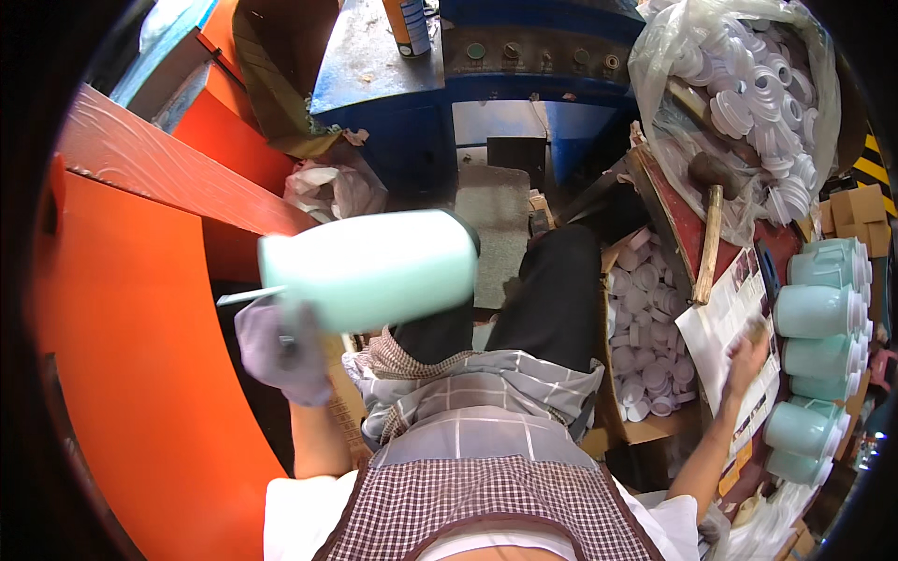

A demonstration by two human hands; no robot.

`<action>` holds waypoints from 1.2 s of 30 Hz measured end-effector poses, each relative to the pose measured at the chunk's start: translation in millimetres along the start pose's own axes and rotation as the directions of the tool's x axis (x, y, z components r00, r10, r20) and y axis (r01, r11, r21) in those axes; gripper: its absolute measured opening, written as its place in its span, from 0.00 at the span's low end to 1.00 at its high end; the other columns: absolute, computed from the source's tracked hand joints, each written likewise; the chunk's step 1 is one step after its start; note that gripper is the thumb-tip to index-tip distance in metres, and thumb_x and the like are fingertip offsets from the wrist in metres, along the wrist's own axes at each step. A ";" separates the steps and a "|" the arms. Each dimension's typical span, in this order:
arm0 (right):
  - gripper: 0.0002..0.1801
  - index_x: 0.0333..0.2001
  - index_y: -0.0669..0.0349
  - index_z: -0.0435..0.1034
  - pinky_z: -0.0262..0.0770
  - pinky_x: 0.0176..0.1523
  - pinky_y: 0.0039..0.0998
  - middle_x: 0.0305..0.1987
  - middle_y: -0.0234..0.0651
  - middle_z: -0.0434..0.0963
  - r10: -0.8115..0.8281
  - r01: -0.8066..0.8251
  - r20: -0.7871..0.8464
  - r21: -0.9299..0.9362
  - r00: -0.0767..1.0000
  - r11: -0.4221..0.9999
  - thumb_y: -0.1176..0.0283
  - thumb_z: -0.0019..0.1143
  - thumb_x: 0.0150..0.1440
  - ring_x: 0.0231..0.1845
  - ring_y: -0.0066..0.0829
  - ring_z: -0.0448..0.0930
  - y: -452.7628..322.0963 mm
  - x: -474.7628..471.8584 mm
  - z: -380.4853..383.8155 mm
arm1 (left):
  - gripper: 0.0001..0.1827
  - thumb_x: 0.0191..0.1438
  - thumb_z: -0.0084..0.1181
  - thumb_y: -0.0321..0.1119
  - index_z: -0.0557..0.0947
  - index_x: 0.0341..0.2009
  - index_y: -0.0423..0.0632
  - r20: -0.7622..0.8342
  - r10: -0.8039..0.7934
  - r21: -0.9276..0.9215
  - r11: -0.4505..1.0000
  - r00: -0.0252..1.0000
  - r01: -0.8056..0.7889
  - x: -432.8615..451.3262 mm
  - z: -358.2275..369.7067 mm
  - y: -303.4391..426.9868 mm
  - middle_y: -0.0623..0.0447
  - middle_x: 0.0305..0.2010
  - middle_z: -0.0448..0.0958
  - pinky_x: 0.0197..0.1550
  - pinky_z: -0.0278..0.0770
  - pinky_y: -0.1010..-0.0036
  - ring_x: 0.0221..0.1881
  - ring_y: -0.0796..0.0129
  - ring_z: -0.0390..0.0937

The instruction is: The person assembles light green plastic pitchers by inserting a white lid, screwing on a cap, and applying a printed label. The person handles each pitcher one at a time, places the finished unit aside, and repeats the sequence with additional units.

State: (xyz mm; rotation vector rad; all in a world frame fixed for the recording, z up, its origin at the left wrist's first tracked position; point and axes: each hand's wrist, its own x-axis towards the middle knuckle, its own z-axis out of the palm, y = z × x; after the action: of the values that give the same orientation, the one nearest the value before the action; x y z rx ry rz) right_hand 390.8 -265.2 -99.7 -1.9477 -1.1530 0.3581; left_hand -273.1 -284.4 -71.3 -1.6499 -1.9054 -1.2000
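Observation:
My left hand (284,343) wears a pale purple glove and grips a mint-green plastic jug (372,270) near its handle side. The jug lies sideways in the air over my left thigh, slightly blurred. A thin pale strip (252,295) sticks out to the left above the glove; what it belongs to is unclear. Bare and blurred, my right hand (747,354) is over printed paper sheets (729,329) on the red tabletop (779,242) at my right. Whether its fingers hold anything small cannot be made out.
Stacked mint-green jugs (814,312) line the right side. A hammer (710,238) lies near a clear bag of white plastic rings (765,105). Beside my right leg is a carton of white caps (649,336). A blue machine (540,59) stands ahead, an orange panel (140,336) at left.

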 end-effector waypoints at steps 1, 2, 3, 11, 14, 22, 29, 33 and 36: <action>0.24 0.59 0.61 0.70 0.76 0.34 0.24 0.48 0.33 0.77 0.082 -0.108 0.106 0.269 0.991 0.957 0.77 0.48 0.57 0.28 0.19 0.72 -31.3 -16.6 33.4 | 0.05 0.50 0.69 0.29 0.84 0.29 0.46 0.159 0.240 -0.065 0.971 0.958 -0.232 19.7 -3.0 40.0 0.51 0.23 0.71 0.34 0.71 0.63 0.24 0.62 0.69; 0.22 0.58 0.59 0.70 0.73 0.32 0.19 0.45 0.29 0.74 -0.019 -0.137 0.348 0.418 0.937 0.898 0.73 0.53 0.59 0.28 0.15 0.70 -65.0 -38.5 62.7 | 0.07 0.45 0.71 0.31 0.83 0.27 0.51 0.316 0.456 -0.134 0.889 0.832 -0.437 29.5 0.8 77.8 0.56 0.23 0.70 0.34 0.70 0.66 0.24 0.64 0.69; 0.23 0.57 0.60 0.69 0.71 0.30 0.19 0.40 0.25 0.72 -0.031 -0.326 0.542 0.550 0.840 0.769 0.70 0.60 0.57 0.28 0.14 0.71 -96.8 -61.7 93.7 | 0.09 0.46 0.71 0.35 0.82 0.28 0.51 0.278 0.658 -0.217 0.753 0.700 -0.622 35.5 15.8 112.0 0.58 0.22 0.70 0.32 0.68 0.67 0.23 0.65 0.69; 0.32 0.60 0.62 0.62 0.72 0.54 0.25 0.47 0.29 0.73 -0.228 -0.514 0.663 0.716 0.713 0.472 0.73 0.69 0.55 0.48 0.19 0.75 -178.3 -152.2 185.9 | 0.16 0.44 0.72 0.43 0.87 0.39 0.56 0.188 0.848 -0.733 0.456 0.495 -0.504 91.7 14.4 190.7 0.59 0.33 0.81 0.48 0.78 0.67 0.37 0.67 0.80; 0.33 0.61 0.62 0.62 0.72 0.55 0.25 0.47 0.29 0.73 -0.364 -0.500 0.701 0.701 0.613 0.509 0.70 0.71 0.56 0.48 0.19 0.75 -145.8 -137.0 197.3 | 0.14 0.47 0.70 0.39 0.88 0.40 0.55 0.309 0.919 -0.887 0.372 0.246 -0.273 137.8 74.3 176.3 0.50 0.48 0.80 0.53 0.73 0.59 0.51 0.55 0.77; 0.26 0.66 0.53 0.58 0.76 0.41 0.27 0.42 0.35 0.72 -0.105 -0.724 0.716 0.682 0.690 -0.107 0.50 0.41 0.73 0.38 0.23 0.75 -102.9 -148.0 229.7 | 0.19 0.51 0.69 0.51 0.88 0.30 0.47 0.132 0.959 -0.991 0.134 -0.249 -0.008 91.8 146.8 192.5 0.44 0.57 0.75 0.60 0.68 0.55 0.59 0.48 0.70; 0.25 0.67 0.54 0.60 0.71 0.32 0.24 0.39 0.34 0.74 -0.298 -0.029 0.464 0.576 0.834 0.817 0.71 0.54 0.68 0.31 0.20 0.76 -60.4 -114.7 124.9 | 0.17 0.57 0.55 0.38 0.81 0.21 0.41 0.453 0.887 -0.819 0.375 0.087 0.435 86.2 177.3 175.3 0.44 0.49 0.74 0.49 0.70 0.66 0.46 0.61 0.71; 0.19 0.56 0.53 0.74 0.72 0.34 0.29 0.35 0.34 0.75 -0.627 0.465 0.479 0.421 0.615 0.778 0.72 0.62 0.61 0.31 0.31 0.79 -87.9 -81.5 98.9 | 0.19 0.63 0.51 0.35 0.83 0.23 0.38 0.645 0.755 -0.668 0.479 0.122 0.569 62.7 170.4 170.0 0.46 0.47 0.76 0.55 0.68 0.65 0.50 0.61 0.71; 0.14 0.50 0.50 0.79 0.72 0.34 0.30 0.35 0.30 0.76 -0.790 0.766 0.459 0.300 0.406 0.568 0.71 0.62 0.59 0.31 0.28 0.77 -125.6 -69.1 113.9 | 0.21 0.67 0.48 0.37 0.82 0.26 0.37 0.788 0.615 -0.352 0.480 -0.022 0.803 33.0 165.1 176.9 0.48 0.53 0.74 0.59 0.67 0.68 0.54 0.65 0.69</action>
State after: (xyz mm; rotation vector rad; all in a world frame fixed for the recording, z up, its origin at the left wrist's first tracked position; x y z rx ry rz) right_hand 211.0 -234.4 -84.5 -1.0289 -2.2821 0.4217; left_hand -74.5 -142.4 -78.4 -4.1774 -2.0379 -1.0190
